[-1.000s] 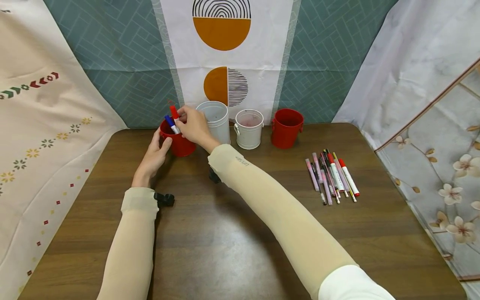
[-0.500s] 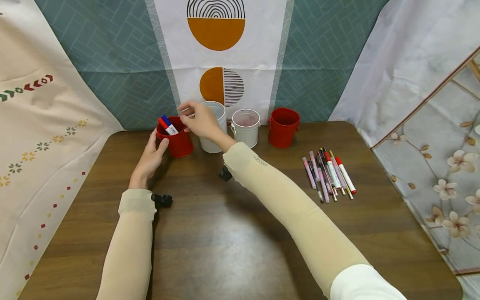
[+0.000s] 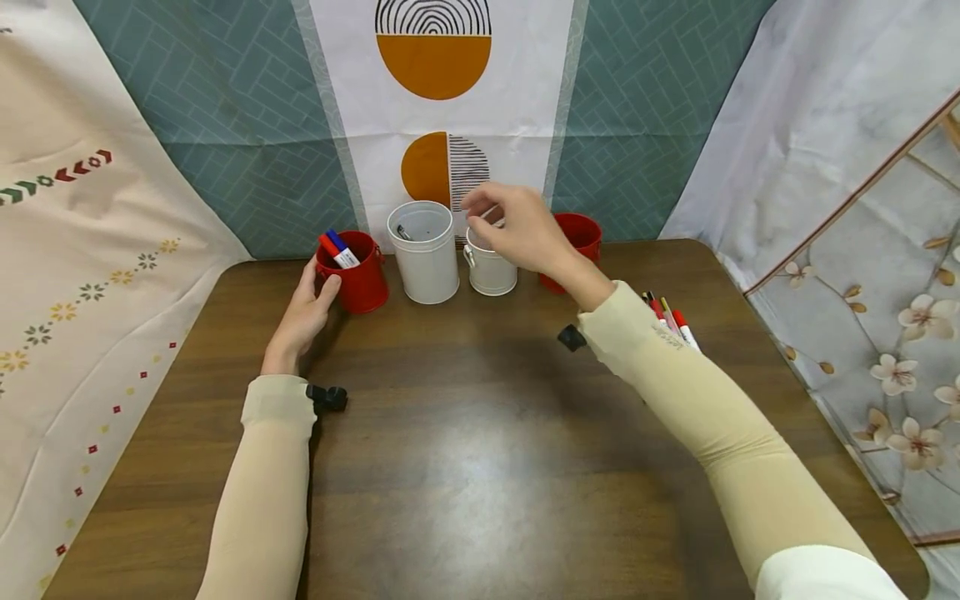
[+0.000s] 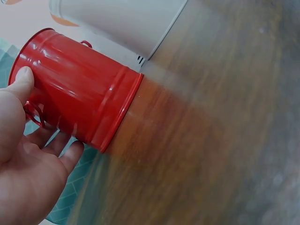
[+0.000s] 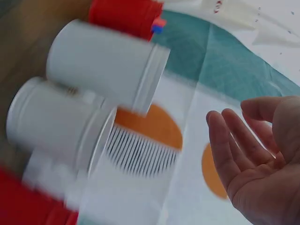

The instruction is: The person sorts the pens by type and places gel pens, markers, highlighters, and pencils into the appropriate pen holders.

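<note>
Thumb and fingers of my left hand point(image 3: 298, 318) hold the leftmost red bucket point(image 3: 365, 286) by its left side, two markers point(image 3: 347, 257) leaning inside. Relaxed, holding nothing, my right hand point(image 3: 525, 229) hangs over the small white bucket point(image 3: 492, 273). From it the pens point(image 3: 684, 327) lie rightward and closer to me (my sleeve point(image 3: 693, 396) hides most), visible ends pointing away; that hand is nearer them.
</note>
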Demonstrator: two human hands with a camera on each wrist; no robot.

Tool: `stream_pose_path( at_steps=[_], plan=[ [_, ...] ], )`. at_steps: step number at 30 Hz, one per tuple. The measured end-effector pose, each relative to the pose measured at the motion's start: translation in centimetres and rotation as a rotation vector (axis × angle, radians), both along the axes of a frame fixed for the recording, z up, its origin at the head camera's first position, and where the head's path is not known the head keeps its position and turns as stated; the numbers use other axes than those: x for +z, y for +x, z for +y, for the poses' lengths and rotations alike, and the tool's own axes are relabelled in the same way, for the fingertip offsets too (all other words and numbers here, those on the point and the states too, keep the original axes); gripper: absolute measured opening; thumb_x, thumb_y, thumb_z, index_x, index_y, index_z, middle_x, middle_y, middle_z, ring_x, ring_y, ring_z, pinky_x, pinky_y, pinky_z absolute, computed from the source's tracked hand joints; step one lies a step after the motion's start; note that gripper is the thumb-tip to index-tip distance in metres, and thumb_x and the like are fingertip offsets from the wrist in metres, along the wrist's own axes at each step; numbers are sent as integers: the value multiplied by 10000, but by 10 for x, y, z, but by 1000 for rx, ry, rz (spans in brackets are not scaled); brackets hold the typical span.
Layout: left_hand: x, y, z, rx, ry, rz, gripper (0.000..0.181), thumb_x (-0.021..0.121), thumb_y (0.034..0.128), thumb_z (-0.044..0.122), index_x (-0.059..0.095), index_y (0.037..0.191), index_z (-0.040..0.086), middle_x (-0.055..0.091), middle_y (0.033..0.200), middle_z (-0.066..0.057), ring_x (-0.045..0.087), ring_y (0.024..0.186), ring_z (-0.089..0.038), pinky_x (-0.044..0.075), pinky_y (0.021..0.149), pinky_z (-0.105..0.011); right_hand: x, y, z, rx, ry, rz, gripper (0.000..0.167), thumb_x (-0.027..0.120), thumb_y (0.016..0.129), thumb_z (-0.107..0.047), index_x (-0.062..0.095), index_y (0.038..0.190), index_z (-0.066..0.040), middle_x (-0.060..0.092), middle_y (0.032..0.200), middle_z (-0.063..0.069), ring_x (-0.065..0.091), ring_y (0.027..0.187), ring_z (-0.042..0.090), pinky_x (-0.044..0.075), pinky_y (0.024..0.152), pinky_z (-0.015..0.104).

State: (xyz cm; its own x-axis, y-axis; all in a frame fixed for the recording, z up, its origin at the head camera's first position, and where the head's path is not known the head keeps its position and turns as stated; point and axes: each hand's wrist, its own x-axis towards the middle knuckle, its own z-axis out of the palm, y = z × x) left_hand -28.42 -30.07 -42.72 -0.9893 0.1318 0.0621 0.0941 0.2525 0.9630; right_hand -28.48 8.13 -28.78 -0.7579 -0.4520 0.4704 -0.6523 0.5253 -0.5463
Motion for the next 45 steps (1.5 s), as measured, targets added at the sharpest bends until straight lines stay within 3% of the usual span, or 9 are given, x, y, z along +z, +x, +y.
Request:
stream_pose_path(
  at_steps=[6, 13, 20, 28, 35, 40, 45],
  plan=[
    [-1, 2, -4, 4, 17, -15, 791, 519, 1126, 241, 7, 1722, 149, 10, 1795, -98, -34, 1652, -320, 65, 1326, -551, -9, 18, 64, -78, 161, 44, 154, 684, 993, -98, 763, 1117, -56, 794, 1022, 77, 756, 849, 218, 607, 831, 398],
    [-2, 4, -12, 1, 32, -2, 797, 506, 1132, 231, -25, 1718, 135, -5, 1792, -105, -38, 1649, -304, 53, 1328, -537, -30, 36, 118, -189, 299, -56, 200, 693, 991, -131, 754, 1164, -52, 796, 966, 67, 722, 848, 228, 553, 787, 434],
    [0, 2, -10, -3, 39, 4, 796, 512, 1129, 259, -10, 1722, 158, 3, 1793, -99, -32, 1649, -311, 49, 1328, -542, -44, 52, 161, -279, 336, -116, 222, 692, 994, -133, 748, 1181, -27, 802, 1016, 135, 735, 902, 319, 551, 822, 534],
    [0, 2, -9, -6, 43, -4, 795, 517, 1128, 245, -3, 1722, 153, 4, 1794, -94, -36, 1651, -314, 61, 1327, -546, -56, 61, 180, -330, 329, -148, 232, 696, 992, -148, 747, 1191, -39, 798, 1016, 134, 719, 881, 300, 552, 805, 513],
    [0, 0, -4, -3, 30, -9, 794, 523, 1124, 252, 11, 1724, 163, 33, 1791, -114, 1, 1646, -356, 83, 1323, -559, -70, 66, 185, -353, 340, -156, 241, 715, 981, -138, 744, 1193, -28, 805, 1004, 144, 705, 787, 279, 516, 703, 432],
    [-2, -3, -4, 6, 26, -13, 806, 533, 1121, 276, 11, 1724, 162, 38, 1790, -112, 7, 1645, -339, 75, 1327, -549, -80, 68, 187, -361, 359, -179, 250, 705, 987, -145, 737, 1190, -4, 804, 1000, 159, 745, 856, 327, 565, 713, 482],
    [-11, -11, -7, 12, 29, -8, 785, 517, 1124, 309, 28, 1727, 195, 41, 1792, -97, 11, 1647, -335, 65, 1329, -545, -90, 70, 189, -376, 358, -191, 246, 716, 970, -151, 741, 1164, -2, 807, 955, 132, 744, 836, 314, 569, 763, 529]
  ],
)
